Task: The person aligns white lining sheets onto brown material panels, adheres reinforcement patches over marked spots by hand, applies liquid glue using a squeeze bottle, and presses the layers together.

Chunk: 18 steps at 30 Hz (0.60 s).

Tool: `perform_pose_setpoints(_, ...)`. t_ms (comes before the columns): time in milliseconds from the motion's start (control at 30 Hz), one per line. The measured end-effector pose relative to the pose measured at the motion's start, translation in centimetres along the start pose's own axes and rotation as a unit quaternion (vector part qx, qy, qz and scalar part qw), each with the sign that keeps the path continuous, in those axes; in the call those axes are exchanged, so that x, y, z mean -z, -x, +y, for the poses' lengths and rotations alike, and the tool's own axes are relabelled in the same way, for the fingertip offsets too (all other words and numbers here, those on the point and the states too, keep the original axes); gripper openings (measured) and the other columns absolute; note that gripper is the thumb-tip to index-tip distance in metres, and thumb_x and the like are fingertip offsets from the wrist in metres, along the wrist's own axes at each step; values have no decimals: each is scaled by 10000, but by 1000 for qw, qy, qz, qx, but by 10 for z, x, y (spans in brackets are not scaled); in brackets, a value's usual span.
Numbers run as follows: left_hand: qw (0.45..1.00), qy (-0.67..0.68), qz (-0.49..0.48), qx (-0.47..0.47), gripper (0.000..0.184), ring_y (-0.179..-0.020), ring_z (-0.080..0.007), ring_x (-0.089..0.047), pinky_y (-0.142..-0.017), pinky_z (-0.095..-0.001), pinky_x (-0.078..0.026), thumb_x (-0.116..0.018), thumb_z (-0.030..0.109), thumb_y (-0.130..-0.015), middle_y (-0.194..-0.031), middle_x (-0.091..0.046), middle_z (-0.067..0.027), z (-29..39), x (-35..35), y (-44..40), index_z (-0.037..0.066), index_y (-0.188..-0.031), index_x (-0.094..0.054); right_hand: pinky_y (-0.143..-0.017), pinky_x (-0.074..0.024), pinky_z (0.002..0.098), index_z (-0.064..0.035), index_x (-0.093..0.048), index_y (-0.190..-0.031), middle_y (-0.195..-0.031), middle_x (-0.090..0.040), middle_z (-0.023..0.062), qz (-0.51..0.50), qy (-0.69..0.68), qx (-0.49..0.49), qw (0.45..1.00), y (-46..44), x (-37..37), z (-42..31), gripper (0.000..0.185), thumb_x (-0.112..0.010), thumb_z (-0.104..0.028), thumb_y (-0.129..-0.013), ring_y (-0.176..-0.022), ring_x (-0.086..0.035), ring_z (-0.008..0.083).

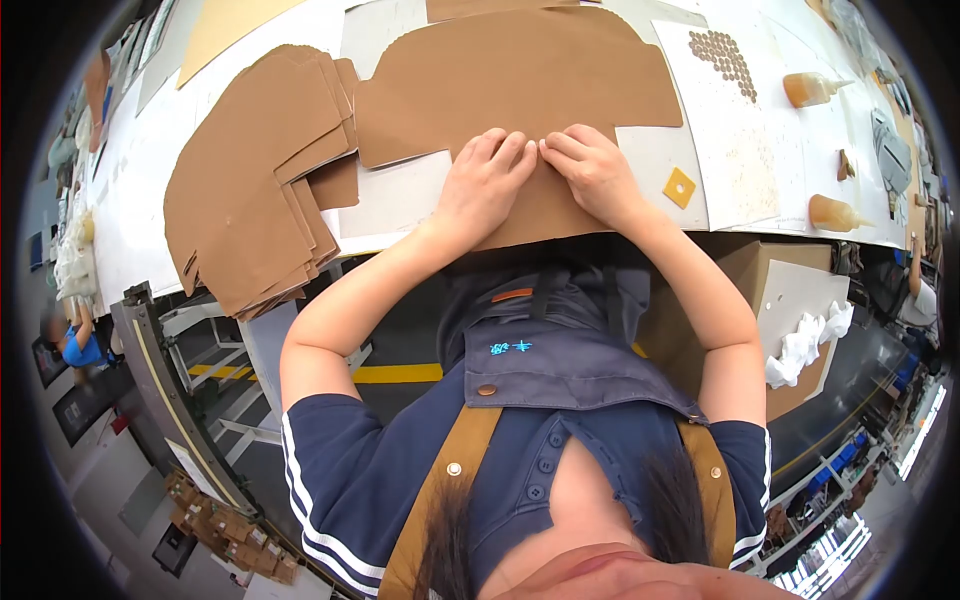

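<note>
A large brown leather-like panel (520,80) with a wide rounded top and a narrower lower part lies flat on the table before me. My left hand (490,180) rests on its lower part, fingers curled and pressed together. Close beside it, my right hand (592,172) is curled the same way, and the fingertips of both hands nearly meet at the panel's middle. Whether a small thing is pinched between the fingers is hidden. Left of the panel lies a stack of similar brown cut pieces (250,170), fanned out and overhanging the table's front edge.
A yellow square with a hole (679,187) lies right of my right hand. Beyond it is a white sheet (735,150) bearing many small brown discs (722,60). Two glue bottles (805,90) lie farther right. A cardboard box (790,300) stands below the table's edge.
</note>
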<state>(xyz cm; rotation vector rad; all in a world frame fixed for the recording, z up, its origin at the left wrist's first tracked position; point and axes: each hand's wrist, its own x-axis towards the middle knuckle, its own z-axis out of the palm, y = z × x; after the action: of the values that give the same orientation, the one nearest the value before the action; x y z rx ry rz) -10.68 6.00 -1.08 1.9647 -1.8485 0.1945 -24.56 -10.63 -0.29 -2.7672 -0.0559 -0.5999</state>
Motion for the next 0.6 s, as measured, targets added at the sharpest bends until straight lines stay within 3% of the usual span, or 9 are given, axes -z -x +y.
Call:
perform_pose_setpoints(200, 994, -85, -40, -46, 465, -1208, -287, -523, -1024, -400, -466, -607, 97, -799, -1239, -566, -116, 5, 0, -3, -36, -1245, -606, -867, -557, 377, -3, -652, -919, -939, -595, 95, -35, 41, 90, 995, -8, 5, 4, 218, -644, 1, -701, -964, -624, 285)
perform_pose_setpoints(300, 996, -76, -46, -27, 479, -1218, -287, -519, -1038, -396, -459, -604, 101, -808, -1253, -562, -121, 8, 1, -1, -31, -1268, -598, -886, -546, 380, 4, -684, -955, -975, -626, 96, -34, -22, 59, 997, -2, 3, 14, 231, -649, 13, -727, -983, -626, 290)
perform_pose_setpoints(400, 998, -58, -27, 10, 497, -1226, -290, -520, -1048, -396, -453, -608, 104, -815, -1264, -561, -121, 15, 4, 4, -12, -1299, -597, -900, -527, 393, 1, -716, -1010, -1021, -662, 90, 0, -118, -47, 992, 1, 5, 12, 254, -637, 39, -772, -992, -629, 290)
perform_pose_setpoints(500, 997, -70, -10, 33, 511, -1227, -293, -524, -1048, -401, -455, -614, 109, -819, -1272, -562, -122, 20, -1, 8, 8, -1320, -600, -902, -511, 405, -10, -733, -1057, -1052, -683, 82, -4, -113, -59, 992, -3, 2, 15, 279, -620, 50, -809, -996, -630, 290)
perform_pose_setpoints(600, 996, -85, -8, 34, 497, -1216, -294, -534, -1028, -408, -467, -617, 113, -818, -1271, -566, -123, 21, -4, 8, 18, -1306, -611, -898, -506, 393, -13, -724, -1029, -1033, -681, 72, -11, -90, -10, 996, -10, 5, 17, 249, -626, 29, -804, -995, -629, 281)
